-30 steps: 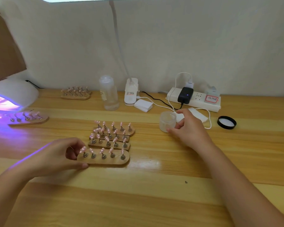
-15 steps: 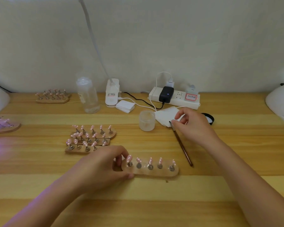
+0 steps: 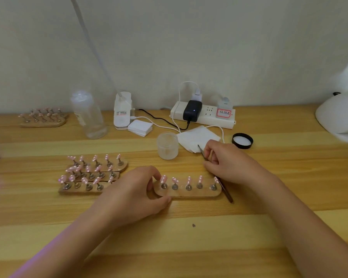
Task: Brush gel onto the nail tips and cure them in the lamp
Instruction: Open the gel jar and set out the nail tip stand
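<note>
Our left hand (image 3: 133,194) grips the left end of a wooden holder (image 3: 189,192) with five pink nail tips (image 3: 163,179) at the frame's centre, thumb at its near edge. Our right hand (image 3: 227,164), just above the holder's right end, pinches the brush (image 3: 226,192). The open gel jar (image 3: 167,145) stands on the worktop (image 3: 189,237) just above, and a white lamp (image 3: 340,117) sits at the right edge.

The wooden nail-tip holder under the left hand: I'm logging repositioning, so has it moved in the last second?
Yes. The holder slid right, away from the stacked holders, ending below the gel jar.
</note>
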The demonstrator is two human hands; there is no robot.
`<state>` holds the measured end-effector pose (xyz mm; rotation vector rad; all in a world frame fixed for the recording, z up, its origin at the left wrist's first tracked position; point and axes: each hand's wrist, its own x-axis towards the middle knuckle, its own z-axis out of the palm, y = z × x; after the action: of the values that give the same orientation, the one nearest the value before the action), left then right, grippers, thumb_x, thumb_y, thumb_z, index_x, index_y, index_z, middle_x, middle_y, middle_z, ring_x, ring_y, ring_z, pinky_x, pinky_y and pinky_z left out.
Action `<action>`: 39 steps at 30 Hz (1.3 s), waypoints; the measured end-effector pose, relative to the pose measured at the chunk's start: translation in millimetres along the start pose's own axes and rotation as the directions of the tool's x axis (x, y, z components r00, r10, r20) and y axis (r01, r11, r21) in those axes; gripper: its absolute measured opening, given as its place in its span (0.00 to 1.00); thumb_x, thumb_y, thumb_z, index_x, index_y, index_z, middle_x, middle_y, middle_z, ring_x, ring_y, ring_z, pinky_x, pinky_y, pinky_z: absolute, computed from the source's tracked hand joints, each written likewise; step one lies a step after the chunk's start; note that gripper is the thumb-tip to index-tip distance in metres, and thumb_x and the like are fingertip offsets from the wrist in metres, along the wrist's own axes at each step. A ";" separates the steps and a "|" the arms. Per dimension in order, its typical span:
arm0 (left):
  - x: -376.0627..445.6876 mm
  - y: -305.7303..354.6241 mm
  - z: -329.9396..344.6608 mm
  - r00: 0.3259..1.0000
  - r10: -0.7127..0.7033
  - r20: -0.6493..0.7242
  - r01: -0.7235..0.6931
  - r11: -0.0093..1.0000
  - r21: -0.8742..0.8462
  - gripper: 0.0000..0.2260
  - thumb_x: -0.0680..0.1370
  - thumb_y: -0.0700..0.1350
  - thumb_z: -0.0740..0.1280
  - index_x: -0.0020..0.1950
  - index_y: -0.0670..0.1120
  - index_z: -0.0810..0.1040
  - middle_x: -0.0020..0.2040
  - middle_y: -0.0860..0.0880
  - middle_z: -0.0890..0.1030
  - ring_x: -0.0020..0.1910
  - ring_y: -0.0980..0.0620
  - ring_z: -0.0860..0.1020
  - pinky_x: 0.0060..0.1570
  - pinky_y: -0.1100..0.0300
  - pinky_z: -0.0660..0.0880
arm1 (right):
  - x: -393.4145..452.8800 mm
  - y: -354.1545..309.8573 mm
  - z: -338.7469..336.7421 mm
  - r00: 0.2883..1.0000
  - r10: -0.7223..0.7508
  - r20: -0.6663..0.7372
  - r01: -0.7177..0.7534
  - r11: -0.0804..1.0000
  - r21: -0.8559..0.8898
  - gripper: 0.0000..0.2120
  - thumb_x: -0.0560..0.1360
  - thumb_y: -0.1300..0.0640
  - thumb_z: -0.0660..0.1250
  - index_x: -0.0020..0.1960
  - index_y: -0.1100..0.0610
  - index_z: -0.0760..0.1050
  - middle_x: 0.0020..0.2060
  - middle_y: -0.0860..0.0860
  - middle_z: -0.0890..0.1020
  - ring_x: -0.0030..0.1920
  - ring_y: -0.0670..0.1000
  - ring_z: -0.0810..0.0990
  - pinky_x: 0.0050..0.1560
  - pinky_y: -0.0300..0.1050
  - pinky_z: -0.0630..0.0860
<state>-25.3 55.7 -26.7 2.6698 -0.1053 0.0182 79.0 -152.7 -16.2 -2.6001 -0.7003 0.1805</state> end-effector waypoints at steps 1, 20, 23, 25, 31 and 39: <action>0.3 -0.1 0.1 1.000 0.002 -0.003 -0.002 1.000 0.008 0.14 0.66 0.63 0.65 0.47 0.60 0.69 0.40 0.59 0.73 0.39 0.64 0.71 0.33 0.67 0.66 | -0.9 0.9 -1.2 1.000 -0.014 0.017 0.014 1.000 0.005 0.06 0.75 0.58 0.63 0.45 0.49 0.68 0.31 0.47 0.75 0.36 0.49 0.75 0.39 0.48 0.74; 19.3 4.2 8.0 0.991 0.023 -0.133 -0.074 0.917 -0.393 0.10 0.69 0.52 0.71 0.46 0.61 0.73 0.47 0.59 0.74 0.47 0.66 0.72 0.44 0.77 0.67 | -2.7 -9.9 -18.1 0.957 0.277 -0.088 0.140 -0.173 0.975 0.08 0.67 0.50 0.66 0.38 0.54 0.75 0.27 0.48 0.78 0.23 0.42 0.71 0.21 0.32 0.65; 17.3 1.8 11.5 0.992 0.040 -0.120 -0.088 0.903 -0.420 0.13 0.68 0.50 0.73 0.49 0.59 0.74 0.50 0.60 0.74 0.50 0.68 0.70 0.46 0.78 0.66 | -3.2 -15.2 -18.0 0.951 0.297 -0.091 0.114 -0.062 0.992 0.15 0.66 0.43 0.62 0.32 0.54 0.73 0.21 0.48 0.69 0.20 0.44 0.62 0.20 0.34 0.60; 16.1 -1.4 11.8 0.994 0.046 -0.095 -0.082 0.905 -0.418 0.21 0.67 0.50 0.74 0.58 0.58 0.71 0.53 0.62 0.72 0.53 0.69 0.70 0.50 0.79 0.65 | -4.1 -19.4 -18.1 0.948 0.307 -0.087 0.089 0.009 0.996 0.17 0.66 0.41 0.61 0.30 0.54 0.74 0.18 0.48 0.64 0.19 0.44 0.59 0.20 0.35 0.58; 16.9 -5.5 13.6 0.991 0.058 -0.124 -0.103 0.915 -0.390 0.24 0.68 0.48 0.74 0.62 0.55 0.72 0.54 0.63 0.72 0.54 0.68 0.70 0.52 0.80 0.64 | -0.3 -28.2 -18.9 0.967 0.227 -0.113 0.064 0.211 0.975 0.10 0.72 0.51 0.66 0.38 0.55 0.69 0.22 0.50 0.75 0.19 0.43 0.63 0.21 0.33 0.63; 19.4 -5.8 19.0 0.974 0.006 -0.226 -0.094 0.919 -0.383 0.16 0.67 0.48 0.75 0.53 0.52 0.78 0.54 0.64 0.69 0.53 0.69 0.68 0.49 0.82 0.63 | 33.0 -46.9 -20.8 0.938 0.230 -0.259 0.073 0.600 0.797 0.15 0.70 0.48 0.70 0.32 0.55 0.72 0.20 0.48 0.76 0.19 0.42 0.65 0.23 0.33 0.64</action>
<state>-5.6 50.8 -45.7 2.2451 -0.0946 0.2809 91.4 -107.6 23.0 -1.7035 -0.2588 0.0456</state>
